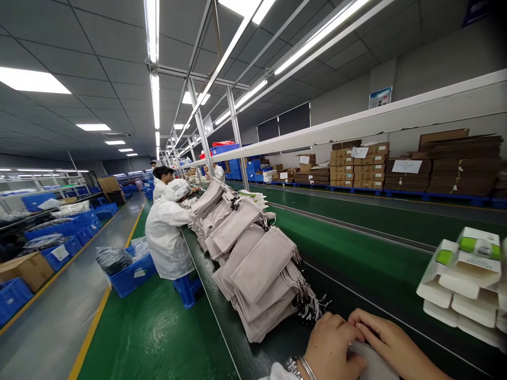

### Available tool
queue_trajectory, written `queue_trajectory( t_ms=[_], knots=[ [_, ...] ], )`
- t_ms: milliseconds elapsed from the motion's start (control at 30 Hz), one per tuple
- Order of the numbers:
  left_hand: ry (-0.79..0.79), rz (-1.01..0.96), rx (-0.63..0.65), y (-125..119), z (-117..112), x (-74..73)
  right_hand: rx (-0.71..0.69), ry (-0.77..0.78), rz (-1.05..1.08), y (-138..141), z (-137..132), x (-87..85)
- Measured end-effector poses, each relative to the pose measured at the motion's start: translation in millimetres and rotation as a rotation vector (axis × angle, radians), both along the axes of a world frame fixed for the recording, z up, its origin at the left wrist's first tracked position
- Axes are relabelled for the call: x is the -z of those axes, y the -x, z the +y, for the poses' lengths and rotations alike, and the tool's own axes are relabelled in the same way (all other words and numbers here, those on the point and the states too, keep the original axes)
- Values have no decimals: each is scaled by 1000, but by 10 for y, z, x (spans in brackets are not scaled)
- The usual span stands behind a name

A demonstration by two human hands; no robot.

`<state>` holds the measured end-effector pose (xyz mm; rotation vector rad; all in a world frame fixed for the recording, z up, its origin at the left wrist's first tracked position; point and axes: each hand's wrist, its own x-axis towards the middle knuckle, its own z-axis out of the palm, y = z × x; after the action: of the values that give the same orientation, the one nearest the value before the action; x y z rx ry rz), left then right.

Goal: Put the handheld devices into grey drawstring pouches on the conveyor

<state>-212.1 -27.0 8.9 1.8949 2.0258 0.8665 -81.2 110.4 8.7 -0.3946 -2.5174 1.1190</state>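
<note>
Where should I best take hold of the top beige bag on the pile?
Pinch the flat body of the top beige bag near its long edge, coming from above on the side of the left hand. It lies on top of the pile, so its upper face seems free. Stay away from the cords, which hang loose at its end.

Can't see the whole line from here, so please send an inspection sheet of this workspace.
surface: dark conveyor belt running beside a green belt.
things: left hand and right hand rest on a beige fabric pouch; a stack of drawstring pouches lies ahead.
clutter: white cardboard boxes with green labels, stacked to the right.
hands: bracelets on the left wrist; fingers of both hands on the pouch.
cables: nothing seen.
surroundings: co-worker in a white coat, blue crates, cardboard stacks.
</note>
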Motion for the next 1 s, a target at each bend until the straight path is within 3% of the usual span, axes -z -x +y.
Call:
queue_trajectory(
  t_ms=[433, 1000],
  knots=[
    [15, -2, -31, -27, -14, -53, -16, 14, 3, 11, 13, 44],
    [30, -32, -50, -30, -38, -118, -23, 15, -12, 2, -31, -70]
  ],
)
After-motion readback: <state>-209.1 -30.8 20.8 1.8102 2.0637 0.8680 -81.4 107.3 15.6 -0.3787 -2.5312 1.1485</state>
